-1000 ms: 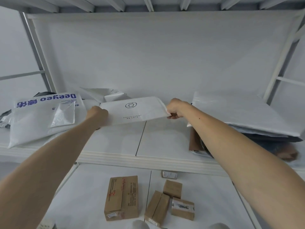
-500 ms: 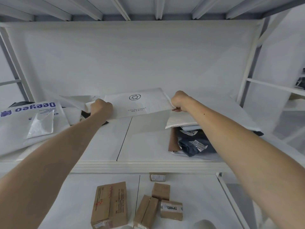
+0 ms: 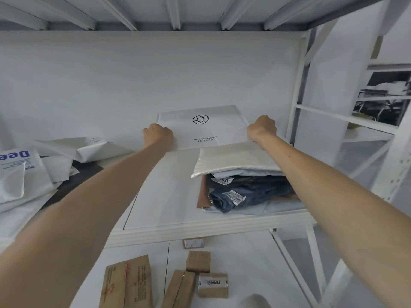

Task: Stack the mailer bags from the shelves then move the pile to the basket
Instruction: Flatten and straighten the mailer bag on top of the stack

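Lying nearest, on the lower shelf [image 3: 244, 258]: brown cardboard boxes [image 3: 129, 283]. Upper shelf [image 3: 200, 227], middle depth: loose mailer bags [image 3: 22, 174] at left, pile of bags [image 3: 240, 165] at right, a white padded one on top. Farthest: one white logo mailer bag [image 3: 204, 130], left hand [image 3: 158, 136] and right hand [image 3: 262, 129] each curled round a side edge, its near right corner over the pile; contact there cannot be told.

Smooth matt white plastic on logo mailer bag [image 3: 204, 130]; pearly, semi-gloss film on padded mailer [image 3: 235, 161] below. Crinkled shiny dark plastic on navy bag [image 3: 260, 190]. Matt brown cardbd on boxes [image 3: 129, 283]; smooth white-painted finish on shelf [image 3: 164, 196].
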